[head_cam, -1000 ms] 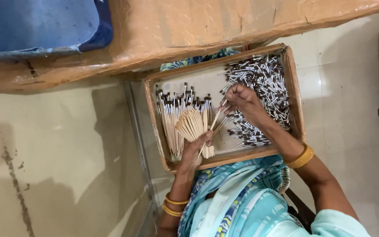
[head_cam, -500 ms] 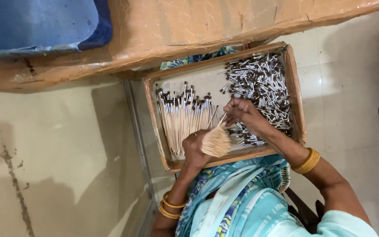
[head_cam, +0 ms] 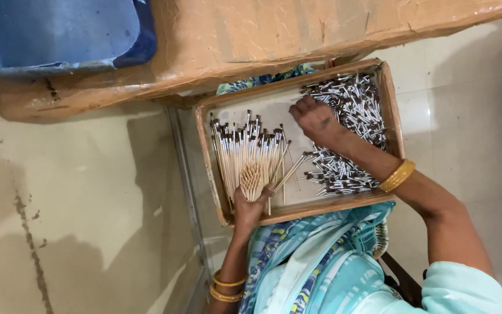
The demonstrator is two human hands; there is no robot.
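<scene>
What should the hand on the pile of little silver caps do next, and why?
Probably pinch one cap out of the pile. The right hand rests on it with fingers curled, seemingly holding nothing yet, while the left hand grips a bunch of sticks over the tray, bare ends showing.

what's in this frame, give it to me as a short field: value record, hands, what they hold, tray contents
left hand: left hand grips a bundle of thin wooden sticks, ends toward the camera
right hand: right hand rests palm down on the heap of metal ferrules
tray: wooden tray on the lap
tray left side: row of sticks with dark tips
tray right side: loose silver and dark ferrules
wrists: gold bangles
above tray: brown taped surface
</scene>
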